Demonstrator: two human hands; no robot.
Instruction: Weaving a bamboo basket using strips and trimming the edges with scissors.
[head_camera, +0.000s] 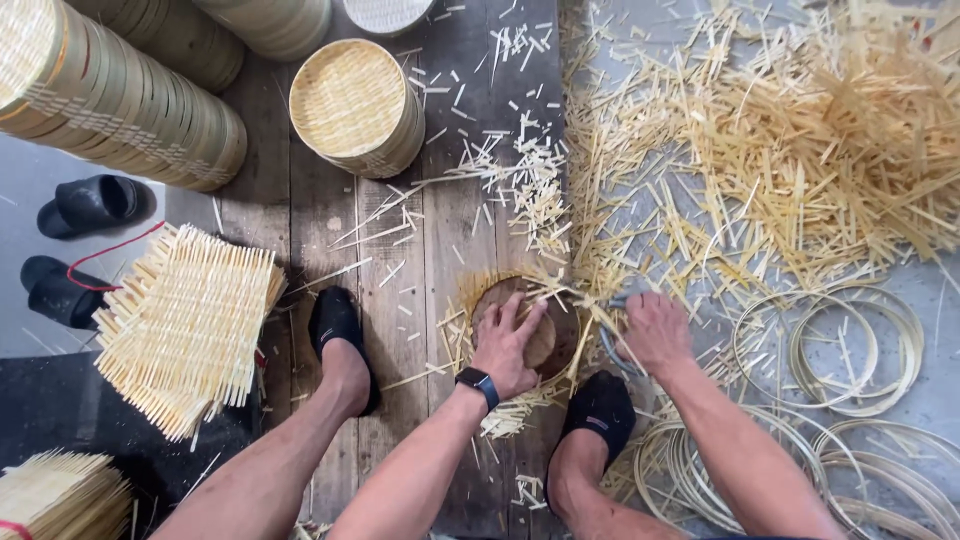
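A workshop floor of dark wooden planks (400, 250) meets grey concrete strewn with bamboo offcuts (800, 150). The left hand (508, 345) presses, fingers spread, on a round wooden form (540, 345) over a woven bamboo mat near the planks' right edge. The right hand (652, 332) is clenched around a cutting tool (610, 340), blades hidden. If the form slips, the cut could run off or nick fingers. Stacked steamer baskets (355, 105) stand at the far edge, bamboo hoops (850, 350) to the right.

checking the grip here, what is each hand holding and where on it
The left hand presses flat on top of a round wooden disc over woven bamboo. The right hand is closed around the grey handle of a tool; its working end is hidden.
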